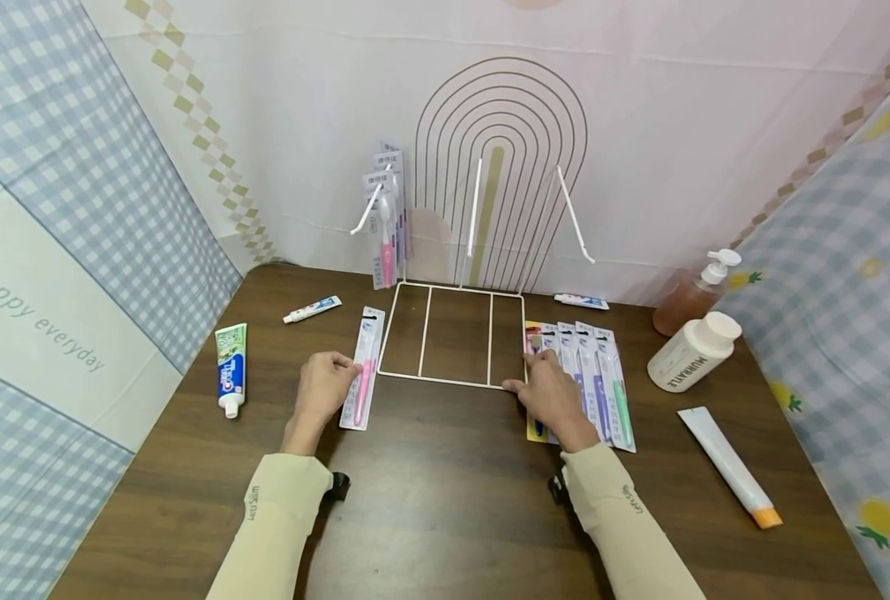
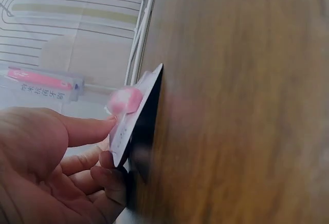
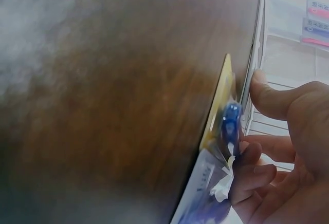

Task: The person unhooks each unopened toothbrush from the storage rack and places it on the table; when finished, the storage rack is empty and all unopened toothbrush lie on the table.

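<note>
At the left of the wire display rack [image 1: 441, 380], my left hand [image 1: 327, 385] pinches a packaged pink toothbrush [image 1: 365, 367] by its card edge. The left wrist view shows the thumb on the blister [image 2: 125, 100] and fingers behind the card, which is tilted up from the table. My right hand [image 1: 553, 396] rests at the rack's front right corner, thumb on the wire and fingers spread apart from it. Those fingers overlap a yellow-backed toothbrush pack [image 3: 220, 106] with a blue handle. Beside it lie several packaged toothbrushes, including a green one [image 1: 616, 387].
Pink toothbrush packs [image 1: 382, 242] hang on the rack's left hook; its middle hook [image 1: 475, 208] and right hook [image 1: 576, 215] are bare. Around lie a green-blue toothpaste tube [image 1: 231, 367], small tubes, a white tube [image 1: 726, 462], a white bottle [image 1: 692, 354] and a pump bottle [image 1: 688, 300].
</note>
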Tool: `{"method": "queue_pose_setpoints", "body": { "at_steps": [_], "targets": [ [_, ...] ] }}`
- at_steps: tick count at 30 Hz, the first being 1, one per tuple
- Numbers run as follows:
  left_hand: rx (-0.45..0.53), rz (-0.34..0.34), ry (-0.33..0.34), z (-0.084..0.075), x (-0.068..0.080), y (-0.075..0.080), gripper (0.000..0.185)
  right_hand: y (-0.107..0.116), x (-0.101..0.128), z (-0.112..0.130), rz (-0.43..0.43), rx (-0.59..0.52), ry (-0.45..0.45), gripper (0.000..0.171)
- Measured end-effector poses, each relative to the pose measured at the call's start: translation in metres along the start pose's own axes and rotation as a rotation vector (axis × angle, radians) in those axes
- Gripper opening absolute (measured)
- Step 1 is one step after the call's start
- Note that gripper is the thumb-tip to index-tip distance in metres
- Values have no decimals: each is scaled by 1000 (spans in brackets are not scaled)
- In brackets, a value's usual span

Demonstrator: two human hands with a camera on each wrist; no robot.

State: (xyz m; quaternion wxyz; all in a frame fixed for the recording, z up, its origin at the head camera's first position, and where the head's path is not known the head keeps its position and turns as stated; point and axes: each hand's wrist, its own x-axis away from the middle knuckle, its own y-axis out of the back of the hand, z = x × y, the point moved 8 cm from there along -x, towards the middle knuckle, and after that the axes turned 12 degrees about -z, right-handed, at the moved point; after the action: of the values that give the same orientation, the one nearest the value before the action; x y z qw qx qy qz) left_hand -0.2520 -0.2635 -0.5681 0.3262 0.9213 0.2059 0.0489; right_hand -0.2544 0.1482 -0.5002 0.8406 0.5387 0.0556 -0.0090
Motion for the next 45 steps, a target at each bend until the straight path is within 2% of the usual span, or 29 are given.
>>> {"method": "queue_pose_setpoints", "body": {
  "at_steps": [6, 16, 25, 33, 37, 39, 42, 44, 45],
  "targets": [
    [-10, 8, -11, -3, 0, 0, 17, -1, -2, -2, -21, 1, 8, 79],
    [-24, 1, -29, -2, -1, -1, 16, 2, 1, 2, 14, -7, -24, 80],
    [-19, 3, -49, -3, 2, -1, 19, -12, -9, -13, -11, -5, 1, 83],
    [-2, 16, -88, -6, -7, -1, 20, 2, 1, 1, -1, -9, -21, 78],
    [34, -22, -139, -23, -16, 3, 32, 4, 4, 4, 6, -6, -31, 78],
    [80, -57, -160, -43, -20, 10, 41, 2, 3, 3, -4, -7, -23, 77],
    [163, -104, -165, -86, -18, 27, 48, 3, 3, 3, -10, -7, -22, 76],
    [228, -144, -167, -118, -16, 40, 48, 3, 2, 2, -16, -8, -21, 77],
    [254, -168, -176, -130, -18, 45, 48, 5, 4, 5, -7, -10, -30, 77]
  ]
}}
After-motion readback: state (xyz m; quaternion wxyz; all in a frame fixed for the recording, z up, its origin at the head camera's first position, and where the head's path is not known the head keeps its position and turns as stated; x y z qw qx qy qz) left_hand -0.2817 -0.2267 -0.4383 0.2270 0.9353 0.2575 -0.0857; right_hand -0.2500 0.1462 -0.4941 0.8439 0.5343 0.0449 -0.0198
